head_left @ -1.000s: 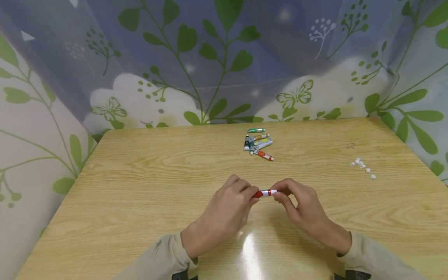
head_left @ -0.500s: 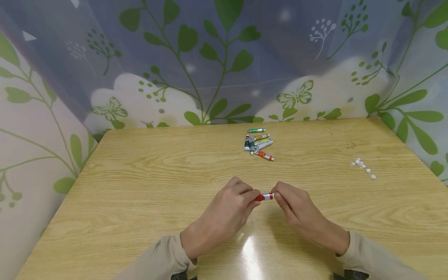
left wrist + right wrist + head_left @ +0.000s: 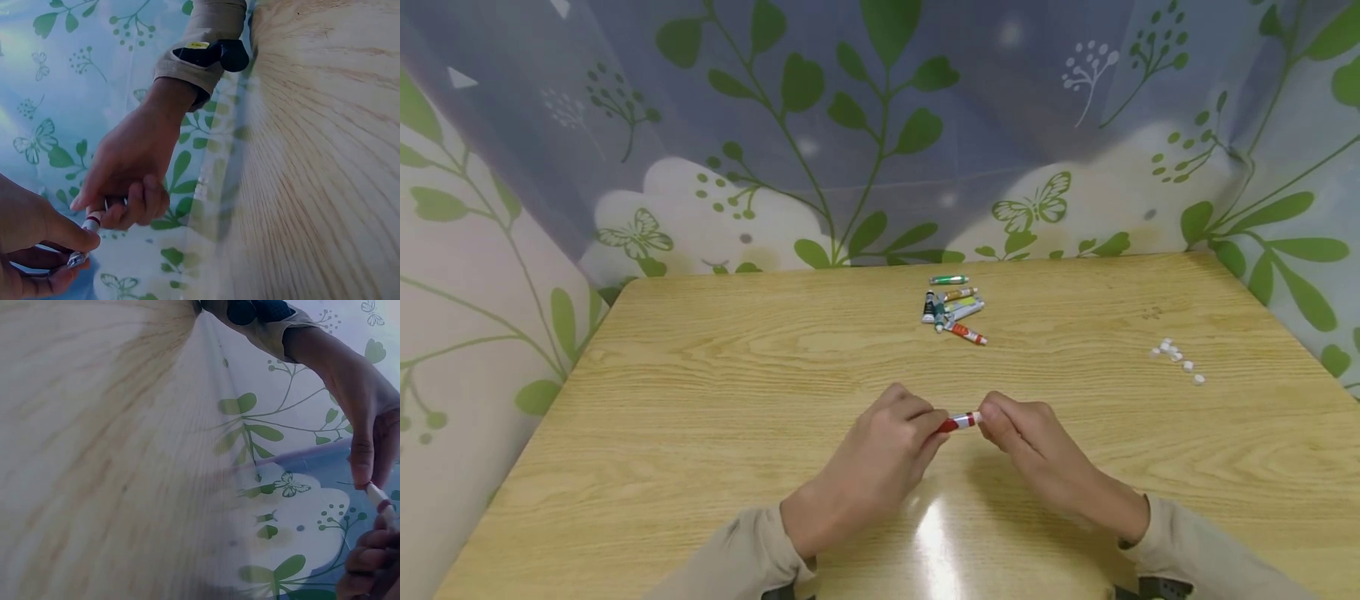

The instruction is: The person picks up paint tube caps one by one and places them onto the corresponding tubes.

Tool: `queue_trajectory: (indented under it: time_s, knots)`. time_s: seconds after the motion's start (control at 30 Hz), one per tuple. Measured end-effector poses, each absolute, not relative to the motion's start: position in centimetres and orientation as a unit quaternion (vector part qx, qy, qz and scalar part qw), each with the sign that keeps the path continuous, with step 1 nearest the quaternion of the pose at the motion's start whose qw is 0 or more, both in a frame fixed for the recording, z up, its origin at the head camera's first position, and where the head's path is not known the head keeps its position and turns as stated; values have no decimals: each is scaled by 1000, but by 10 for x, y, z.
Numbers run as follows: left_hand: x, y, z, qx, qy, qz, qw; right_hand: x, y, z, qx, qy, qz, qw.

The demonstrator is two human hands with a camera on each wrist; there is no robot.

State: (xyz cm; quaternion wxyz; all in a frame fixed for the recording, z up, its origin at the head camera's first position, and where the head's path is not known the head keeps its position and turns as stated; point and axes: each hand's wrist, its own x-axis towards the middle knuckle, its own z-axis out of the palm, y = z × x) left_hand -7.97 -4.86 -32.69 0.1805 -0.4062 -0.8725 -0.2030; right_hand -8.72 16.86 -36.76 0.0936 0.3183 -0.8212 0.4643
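Observation:
Both hands hold a red and silver paint tube [image 3: 962, 421] above the wooden table, in front of the person. My left hand [image 3: 880, 442] pinches its body between thumb and fingers, covering the left end. At the pale right end of the tube, my right hand [image 3: 1048, 450] grips with the thumb and curled index finger, hiding the tip. In the left wrist view, a bit of the tube [image 3: 92, 223] with a dark red ring shows between the two hands. From the right wrist view, a short pale stretch of the tube [image 3: 378, 495] is visible.
Several paint tubes [image 3: 967, 332] in red, yellow, green, teal and black lie in a loose cluster at the back middle of the table [image 3: 737, 358]. Several small white caps [image 3: 1176, 355] are scattered at the right. Patterned cloth [image 3: 880, 125] hangs behind the table's back edge.
The right hand has shifted its grip at the tube's tip: its fingers curl in more, and the white end shows less. Both hands and the tube have drifted slightly left.

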Motion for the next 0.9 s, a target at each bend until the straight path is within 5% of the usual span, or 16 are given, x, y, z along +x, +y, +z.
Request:
queue_trajectory:
  time_s: [0.33,0.53,0.9]
  knots:
    - [-79,-98,-349,-274,-922,-209,176,-88,185,-367,286,-857,426,48]
    - [-72,-116,-363,-189,-960,-169,115,-91,192,-371,282,-867,408,40]
    - [-76,-123,-375,-152,-972,-144,103,-91,198,-372,284,-870,399,49]
